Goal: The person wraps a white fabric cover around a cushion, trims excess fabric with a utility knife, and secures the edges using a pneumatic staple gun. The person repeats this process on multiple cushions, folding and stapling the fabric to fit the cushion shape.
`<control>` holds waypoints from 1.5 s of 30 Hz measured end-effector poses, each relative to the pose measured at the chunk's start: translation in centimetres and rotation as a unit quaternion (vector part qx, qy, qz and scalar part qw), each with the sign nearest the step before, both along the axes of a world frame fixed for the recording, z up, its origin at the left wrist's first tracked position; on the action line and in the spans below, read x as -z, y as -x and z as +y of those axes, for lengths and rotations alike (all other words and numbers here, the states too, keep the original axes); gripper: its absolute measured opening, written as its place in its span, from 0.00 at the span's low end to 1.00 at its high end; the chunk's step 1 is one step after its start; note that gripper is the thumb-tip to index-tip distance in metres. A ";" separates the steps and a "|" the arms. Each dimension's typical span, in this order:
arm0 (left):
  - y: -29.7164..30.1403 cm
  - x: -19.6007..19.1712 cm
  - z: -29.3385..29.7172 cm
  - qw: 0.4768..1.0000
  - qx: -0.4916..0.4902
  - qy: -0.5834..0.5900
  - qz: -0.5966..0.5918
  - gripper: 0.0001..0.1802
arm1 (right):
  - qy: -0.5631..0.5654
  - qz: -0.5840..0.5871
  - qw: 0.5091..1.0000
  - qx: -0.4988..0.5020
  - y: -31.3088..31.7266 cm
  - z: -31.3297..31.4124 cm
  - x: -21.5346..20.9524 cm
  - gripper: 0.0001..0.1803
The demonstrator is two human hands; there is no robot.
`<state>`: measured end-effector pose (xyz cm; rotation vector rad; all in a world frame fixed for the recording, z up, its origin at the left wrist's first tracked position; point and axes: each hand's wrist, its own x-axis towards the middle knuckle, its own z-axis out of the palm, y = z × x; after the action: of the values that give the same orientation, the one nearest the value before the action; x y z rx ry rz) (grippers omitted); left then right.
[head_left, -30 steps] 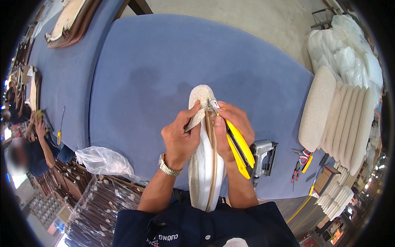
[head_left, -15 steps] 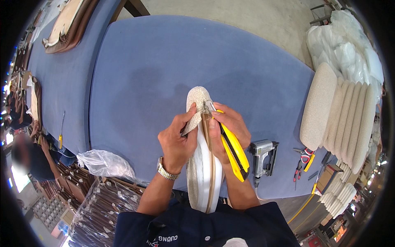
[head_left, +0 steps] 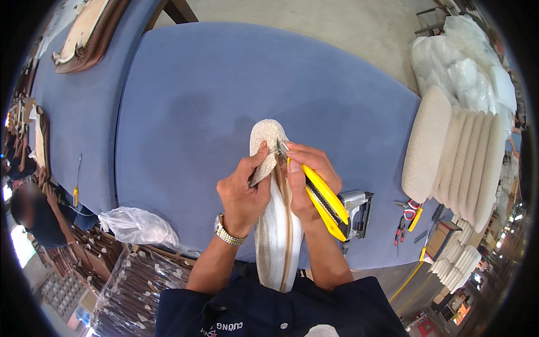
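Blue tabletop (head_left: 224, 73) spreads across the middle and up to twelve o'clock, taking the picture's centre as the hub of the dial; a narrower second table (head_left: 73, 140), blue as well, runs between nine and ten; at two o'clock sits a heap of translucent plastic (head_left: 466, 62), and at three a row of beige pads (head_left: 477, 163) stands packed side by side, the nearest one broad and leaning; the beige padded piece (head_left: 272, 230) stretches from just above the hub down to six o'clock, its rounded end pointing to twelve, with white padding and a brown strip showing along its length; at eight a crumpled clear bag (head_left: 137, 224) lies by the table's edge; the left hand (head_left: 244, 188), just off the hub toward seven, is closed, pinching a folded beige flap of that piece between thumb and fingers; the right hand (head_left: 314, 168), toward three, is wrapped round a yellow utility knife (head_left: 324, 199), its metal tip at the flap and its tail slanting to four, though whether the blade bites is too small to tell; a grey staple gun (head_left: 356, 202) lies at four, partly behind the knife; red-handled pliers (head_left: 411, 212) rest between three and four; a yellow-handled screwdriver (head_left: 76, 194) lies near nine; a metal-banded watch (head_left: 227, 231) circles the left wrist
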<state>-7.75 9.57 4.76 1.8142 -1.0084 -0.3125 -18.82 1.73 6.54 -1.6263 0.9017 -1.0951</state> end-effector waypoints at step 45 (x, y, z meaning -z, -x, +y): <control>-2.3 -3.4 -1.9 0.996 0.068 -0.052 -0.025 0.08 | 0.141 0.216 0.953 -0.156 2.2 -4.7 -2.2 0.17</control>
<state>-5.49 7.69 8.12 1.8582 -1.1729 -0.4129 -21.01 -3.00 8.74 -2.2160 0.7438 -0.6785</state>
